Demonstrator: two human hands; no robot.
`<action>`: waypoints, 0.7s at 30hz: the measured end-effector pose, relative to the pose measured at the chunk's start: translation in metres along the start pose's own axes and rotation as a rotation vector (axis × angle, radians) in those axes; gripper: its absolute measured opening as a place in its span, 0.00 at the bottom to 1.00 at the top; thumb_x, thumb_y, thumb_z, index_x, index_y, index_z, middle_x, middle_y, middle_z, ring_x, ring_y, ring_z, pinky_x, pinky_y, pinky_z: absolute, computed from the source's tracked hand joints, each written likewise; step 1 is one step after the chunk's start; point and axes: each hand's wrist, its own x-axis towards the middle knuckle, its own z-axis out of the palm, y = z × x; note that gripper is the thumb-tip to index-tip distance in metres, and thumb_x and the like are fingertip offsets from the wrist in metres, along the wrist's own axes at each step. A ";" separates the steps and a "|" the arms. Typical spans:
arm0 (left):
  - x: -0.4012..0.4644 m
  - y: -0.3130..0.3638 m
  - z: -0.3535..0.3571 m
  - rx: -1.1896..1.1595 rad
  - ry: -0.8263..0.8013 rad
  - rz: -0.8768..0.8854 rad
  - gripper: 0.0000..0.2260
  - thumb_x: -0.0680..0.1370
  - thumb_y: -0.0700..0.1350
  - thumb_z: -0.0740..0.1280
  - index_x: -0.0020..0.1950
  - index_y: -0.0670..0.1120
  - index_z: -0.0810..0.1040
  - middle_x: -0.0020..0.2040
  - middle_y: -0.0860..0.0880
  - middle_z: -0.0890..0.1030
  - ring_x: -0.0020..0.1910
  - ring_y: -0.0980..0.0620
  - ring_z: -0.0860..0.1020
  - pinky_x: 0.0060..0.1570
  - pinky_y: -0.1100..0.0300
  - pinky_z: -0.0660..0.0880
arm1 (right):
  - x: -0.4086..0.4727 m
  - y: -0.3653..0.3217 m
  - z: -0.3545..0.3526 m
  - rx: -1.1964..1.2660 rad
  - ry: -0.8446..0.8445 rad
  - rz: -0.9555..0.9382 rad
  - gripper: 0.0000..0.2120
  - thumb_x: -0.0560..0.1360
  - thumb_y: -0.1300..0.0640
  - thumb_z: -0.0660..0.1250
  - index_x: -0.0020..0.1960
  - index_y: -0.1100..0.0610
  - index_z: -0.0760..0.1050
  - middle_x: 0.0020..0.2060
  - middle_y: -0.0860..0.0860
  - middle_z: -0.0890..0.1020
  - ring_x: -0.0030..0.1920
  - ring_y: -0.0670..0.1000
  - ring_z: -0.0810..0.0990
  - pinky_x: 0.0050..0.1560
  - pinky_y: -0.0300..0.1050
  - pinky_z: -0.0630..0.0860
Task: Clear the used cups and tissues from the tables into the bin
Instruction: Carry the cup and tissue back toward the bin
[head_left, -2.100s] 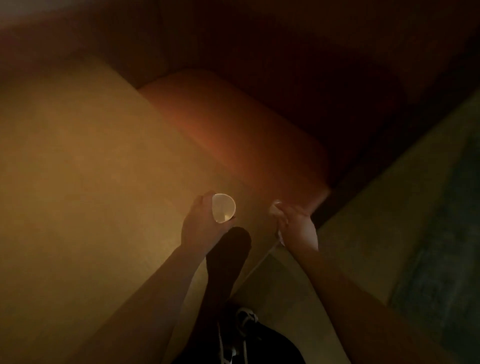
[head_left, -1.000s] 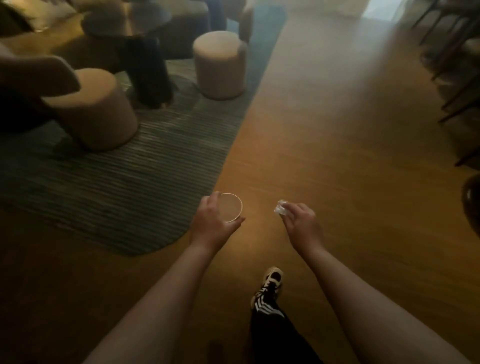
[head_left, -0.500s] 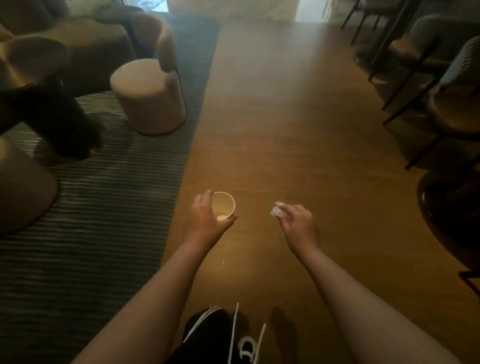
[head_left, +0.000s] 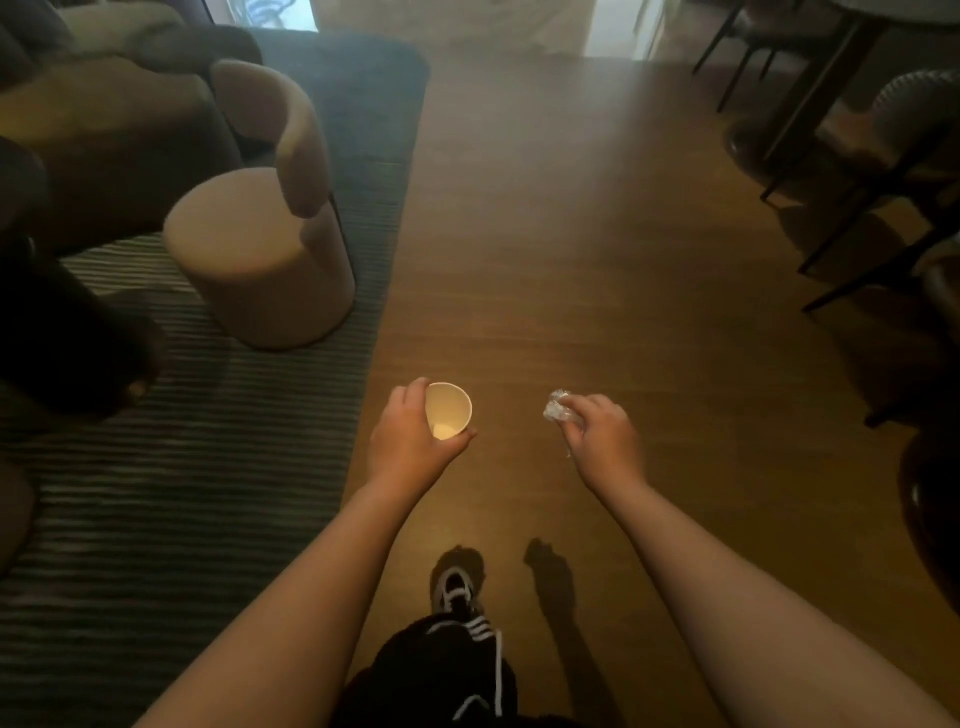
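Our left hand (head_left: 408, 441) has its grip curled round the side of a paper cup (head_left: 448, 410), fingers on the far wall and thumb under the near rim, with the mouth tipped toward us and a pale patch showing at the bottom, which may be leftover drink, though we cannot tell for sure; our right hand (head_left: 602, 434) pinches a small crumpled tissue (head_left: 557, 410) between thumb and fingertips, most of the wad sticking out past them. Both things hang in the air over the wooden floor (head_left: 597, 291), the cup just beside the edge of the striped rug (head_left: 171, 467) and the tissue further out from that rug, on the cup's other side. No bin shows anywhere in view, so we judge that we are mid-carry and must find it while walking. The risks follow from that: a tilted cup could spill any dregs onto the floor or the rug as our arm swings; the tissue, held only by a light pinch, could slip free or shed a piece; squeezing the thin cup harder to steady it could buckle its wall. Beyond the rug's near edge stands a round stool (head_left: 260, 260), and across the floor from the rug are dark chair legs (head_left: 852, 249), either of which could catch a foot (head_left: 454, 587) while our eyes stay on our hands
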 end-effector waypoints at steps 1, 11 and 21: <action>0.030 0.001 -0.005 0.000 0.004 0.007 0.37 0.64 0.61 0.74 0.68 0.49 0.66 0.59 0.51 0.72 0.54 0.50 0.74 0.47 0.56 0.73 | 0.029 -0.010 -0.001 -0.003 0.008 -0.001 0.12 0.79 0.55 0.62 0.61 0.51 0.77 0.55 0.49 0.78 0.55 0.51 0.73 0.47 0.41 0.66; 0.288 0.003 -0.013 -0.006 0.015 0.002 0.37 0.65 0.61 0.74 0.69 0.49 0.65 0.59 0.50 0.72 0.54 0.51 0.73 0.47 0.56 0.72 | 0.276 -0.066 0.007 -0.031 0.017 0.015 0.13 0.79 0.55 0.62 0.62 0.50 0.76 0.55 0.48 0.78 0.55 0.49 0.73 0.48 0.41 0.68; 0.617 0.010 0.009 0.026 0.036 0.012 0.37 0.66 0.60 0.74 0.68 0.47 0.66 0.59 0.49 0.72 0.56 0.48 0.73 0.49 0.54 0.73 | 0.614 -0.110 0.045 0.010 0.009 -0.054 0.13 0.78 0.57 0.62 0.62 0.53 0.77 0.55 0.51 0.78 0.56 0.53 0.73 0.48 0.41 0.67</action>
